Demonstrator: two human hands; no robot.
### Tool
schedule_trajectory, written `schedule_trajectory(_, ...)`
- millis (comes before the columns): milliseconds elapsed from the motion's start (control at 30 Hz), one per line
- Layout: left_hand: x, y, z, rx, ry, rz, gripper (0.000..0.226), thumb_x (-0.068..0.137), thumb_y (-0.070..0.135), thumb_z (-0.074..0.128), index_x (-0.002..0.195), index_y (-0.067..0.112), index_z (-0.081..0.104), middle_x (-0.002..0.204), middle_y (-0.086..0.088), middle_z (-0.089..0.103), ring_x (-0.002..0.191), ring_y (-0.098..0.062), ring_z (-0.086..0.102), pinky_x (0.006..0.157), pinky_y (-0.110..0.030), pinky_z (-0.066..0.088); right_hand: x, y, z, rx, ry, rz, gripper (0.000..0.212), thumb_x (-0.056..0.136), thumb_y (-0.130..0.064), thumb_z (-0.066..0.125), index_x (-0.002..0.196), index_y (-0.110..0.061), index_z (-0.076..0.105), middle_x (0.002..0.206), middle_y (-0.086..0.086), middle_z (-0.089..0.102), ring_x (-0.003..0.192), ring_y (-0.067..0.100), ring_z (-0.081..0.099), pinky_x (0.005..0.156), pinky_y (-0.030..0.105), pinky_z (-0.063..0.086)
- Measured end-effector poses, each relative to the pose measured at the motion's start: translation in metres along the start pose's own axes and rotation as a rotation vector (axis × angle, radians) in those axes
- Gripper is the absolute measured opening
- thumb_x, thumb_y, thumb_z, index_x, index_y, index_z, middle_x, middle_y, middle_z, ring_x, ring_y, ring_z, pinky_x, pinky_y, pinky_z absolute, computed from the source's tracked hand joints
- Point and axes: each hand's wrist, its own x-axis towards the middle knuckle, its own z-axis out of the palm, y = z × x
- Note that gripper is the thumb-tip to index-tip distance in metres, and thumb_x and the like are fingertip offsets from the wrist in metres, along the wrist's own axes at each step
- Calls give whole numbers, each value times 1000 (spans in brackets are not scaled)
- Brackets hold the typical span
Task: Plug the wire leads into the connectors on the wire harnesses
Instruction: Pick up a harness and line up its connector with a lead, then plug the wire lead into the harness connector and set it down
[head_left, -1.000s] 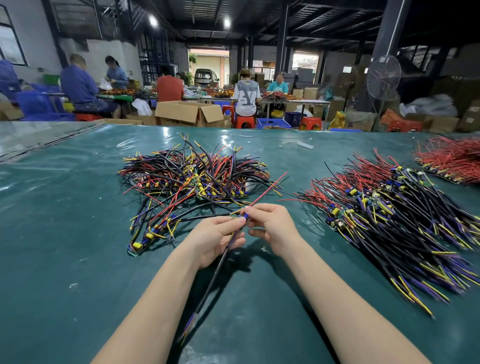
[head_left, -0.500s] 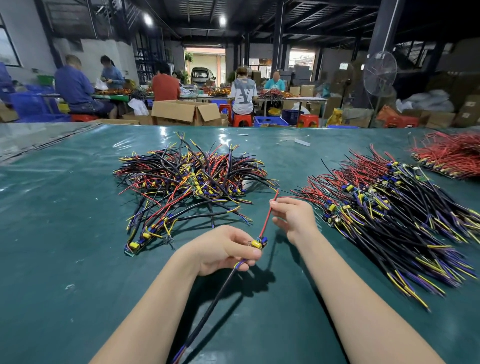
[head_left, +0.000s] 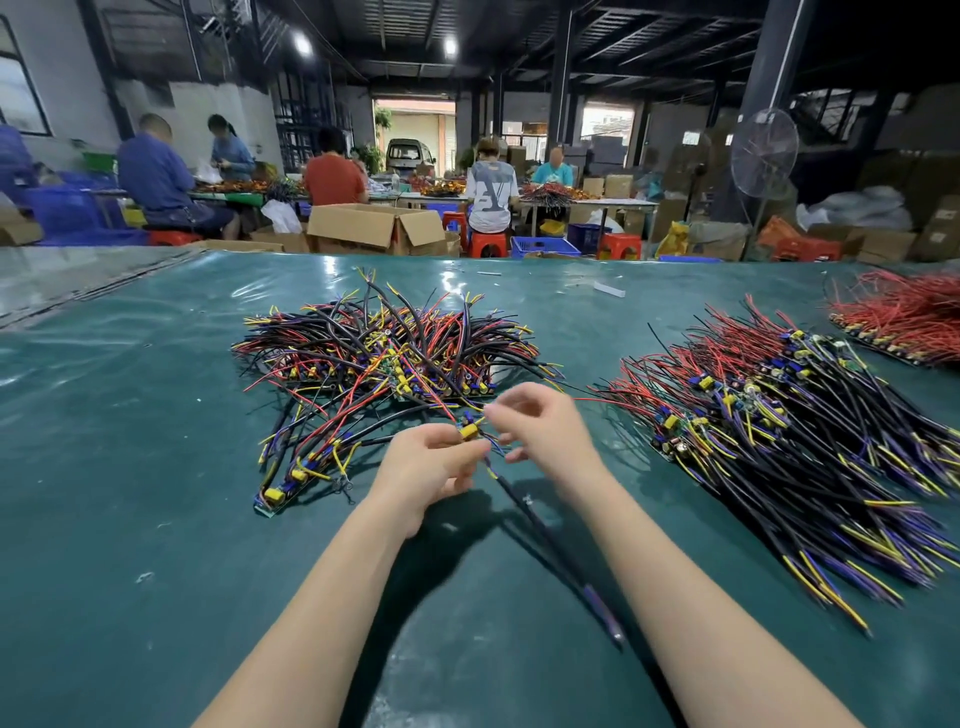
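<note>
Harness (head_left: 540, 519), held mid-frame over the table (head_left: 156, 467), has its yellow connector (head_left: 470, 431) pinched by the left hand (head_left: 426, 467), while the right hand's (head_left: 550, 431) blurred grip is unreadable, probably mid-insertion; next the lead must push squarely home.

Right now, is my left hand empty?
No, the left hand pinches a yellow connector, and its black cable trails toward the camera over the green table.

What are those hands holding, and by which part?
The left hand pinches a wire harness at its yellow connector end. The right hand is blurred; its hold cannot be told.
</note>
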Motion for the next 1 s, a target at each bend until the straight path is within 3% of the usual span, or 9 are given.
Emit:
schedule_trajectory(100,-1,-1,3,31,-58,31,20,79,-14,57,73,5,61,66,-3,58,50,-1,56,49,-13,48,-6,-3,12,-344,5,-150,9,73,-15,72,75,-19,64,66,2,60,59,16,53,62,27,47)
schedule_trajectory(233,-1,1,4,-110,-194,-32,21,83,-10,56,82,8,65,69,0,67,59,-6,65,54,-19,53,-5,-7,1,-425,82,-146,15,74,-13,69,89,-11,71,85,6,69,78,22,62,76,39,52)
schedule_trajectory(333,0,1,7,-159,-186,-118,24,84,0,61,105,10,57,92,-8,67,60,-11,67,53,-23,54,-1,-9,-15,-605,211,-201,16,82,-19,62,94,-15,70,92,7,71,89,29,63,79,35,49)
schedule_trajectory(433,0,1,4,-60,-163,-157,23,84,7,63,103,18,57,92,-4,68,63,-10,66,52,-22,53,4,-11,-44,-846,460,-207,21,89,-24,52,105,-16,63,98,15,69,93,36,61,72,36,45)
schedule_trajectory(567,-2,1,2,5,-172,-161,19,84,9,62,100,20,60,89,2,68,64,-7,65,51,-18,50,11,-4,-100,-894,775,-71,22,91,-18,50,107,-13,63,93,22,66,97,38,56,65,33,33)
schedule_trajectory(667,-2,1,2,7,-185,-169,17,84,10,63,99,19,61,87,3,68,62,-5,65,52,-18,50,13,19,-123,-911,816,149,21,92,-15,49,108,-13,64,101,20,65,108,35,48,81,39,35)
schedule_trajectory(767,-3,1,1,21,-182,-155,13,84,9,63,93,18,64,82,3,68,59,-4,63,51,-17,50,10,42,-117,-970,807,284,23,91,-12,50,111,-10,61,127,16,50,120,33,37,97,45,26)
schedule_trajectory(900,-1,-1,1,373,31,70,18,83,7,61,77,23,65,74,5,63,61,-7,57,58,-20,47,13,35,-102,-875,920,20,27,83,-10,59,109,-10,65,128,16,45,118,35,38,92,44,27)
schedule_trajectory(1000,2,-3,-5,802,362,322,20,80,8,58,85,23,69,91,4,67,92,-17,56,79,-24,39,16,27,-71,-855,699,-188,23,81,-8,60,103,-6,68,115,18,54,110,35,47,88,40,32)
